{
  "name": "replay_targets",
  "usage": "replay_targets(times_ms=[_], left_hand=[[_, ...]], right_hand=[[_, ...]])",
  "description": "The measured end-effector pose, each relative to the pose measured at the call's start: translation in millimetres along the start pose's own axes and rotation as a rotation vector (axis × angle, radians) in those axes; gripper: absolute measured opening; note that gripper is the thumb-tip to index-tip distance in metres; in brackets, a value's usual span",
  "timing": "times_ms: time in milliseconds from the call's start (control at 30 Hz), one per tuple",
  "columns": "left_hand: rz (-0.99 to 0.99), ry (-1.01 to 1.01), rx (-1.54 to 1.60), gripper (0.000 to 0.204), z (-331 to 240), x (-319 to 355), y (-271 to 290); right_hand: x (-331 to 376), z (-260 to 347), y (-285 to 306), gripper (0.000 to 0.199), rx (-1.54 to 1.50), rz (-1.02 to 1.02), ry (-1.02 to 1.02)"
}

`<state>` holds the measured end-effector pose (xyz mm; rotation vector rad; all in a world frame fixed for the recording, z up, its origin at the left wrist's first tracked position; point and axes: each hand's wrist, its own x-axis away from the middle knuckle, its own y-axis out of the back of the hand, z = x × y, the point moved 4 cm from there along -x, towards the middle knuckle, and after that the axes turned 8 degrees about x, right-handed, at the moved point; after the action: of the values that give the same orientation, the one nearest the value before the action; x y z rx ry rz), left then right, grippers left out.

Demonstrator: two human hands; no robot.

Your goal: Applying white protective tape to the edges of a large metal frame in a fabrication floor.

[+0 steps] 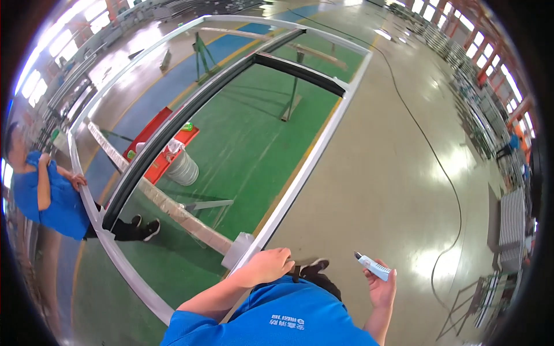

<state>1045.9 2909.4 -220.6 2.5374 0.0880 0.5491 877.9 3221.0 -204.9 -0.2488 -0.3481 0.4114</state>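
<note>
A large white-edged window or door frame (pixel 300 176) with dark inner bars lies raised before me. My left hand (pixel 266 267) is at its near right rail, close to my waist. Its fingers are curled, and whatever they may hold is hidden. Off to the right of the frame, my right hand (pixel 381 291) grips a small light-blue tube (pixel 376 269) with a narrow dark tip, pointing up and left.
Wrapped support beams (pixel 184 216) and green stands (pixel 202 57) hold the frame. Below it are a red tray (pixel 154 172) and a white bucket (pixel 183 169). A co-worker (pixel 46 193) touches the frame's left end. A cable (pixel 430 141) crosses the floor at right.
</note>
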Motion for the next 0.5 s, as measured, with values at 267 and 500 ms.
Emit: replay_targets(times_ms=[267, 500], left_hand=[[-0.08, 0.119, 0.016, 0.035, -42, -111, -4], [-0.249, 0.306, 0.162, 0.036, -82, -173, 10]], right_hand=[[-190, 53, -5, 0.06, -0.046, 0.193, -0.142], [-353, 104, -45, 0.038, 0.152, 0.438, -0.19]])
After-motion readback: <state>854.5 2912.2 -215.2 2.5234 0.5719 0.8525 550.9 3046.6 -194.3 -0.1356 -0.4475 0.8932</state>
